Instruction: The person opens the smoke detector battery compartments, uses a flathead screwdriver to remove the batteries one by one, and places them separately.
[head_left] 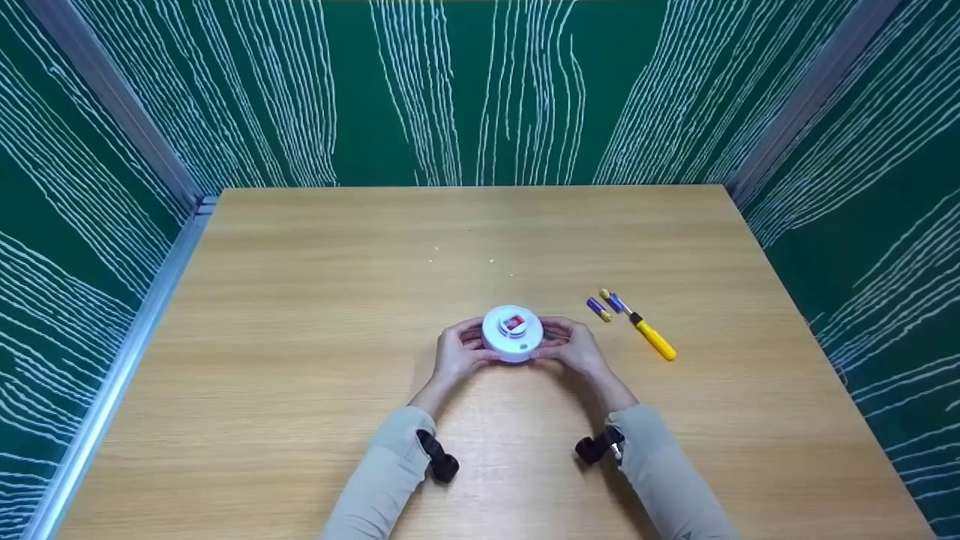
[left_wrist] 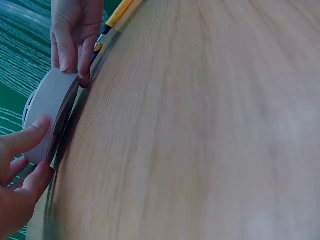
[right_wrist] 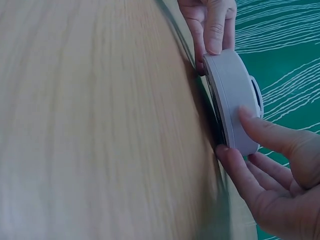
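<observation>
A round white smoke detector [head_left: 498, 346] with a raised centre and a red label faces up in the head view. My left hand [head_left: 456, 354] grips its left edge, thumb on the side wall and fingers under the rim, as the left wrist view shows on the detector [left_wrist: 47, 105]. From the opposite edge my right hand [head_left: 576, 348] pinches it the same way, thumb on the side of the casing [right_wrist: 235, 95]. The detector is close over the table, its underside mostly hidden.
Right of the hands lie two purple-and-gold batteries, one nearer [head_left: 598, 308] and one farther [head_left: 611, 301]. A screwdriver [head_left: 654, 337] with a yellow handle has its tip against the farther one. Small pale crumbs dot the wooden table [head_left: 300, 300]. Green patterned walls [head_left: 480, 90] enclose its back and sides.
</observation>
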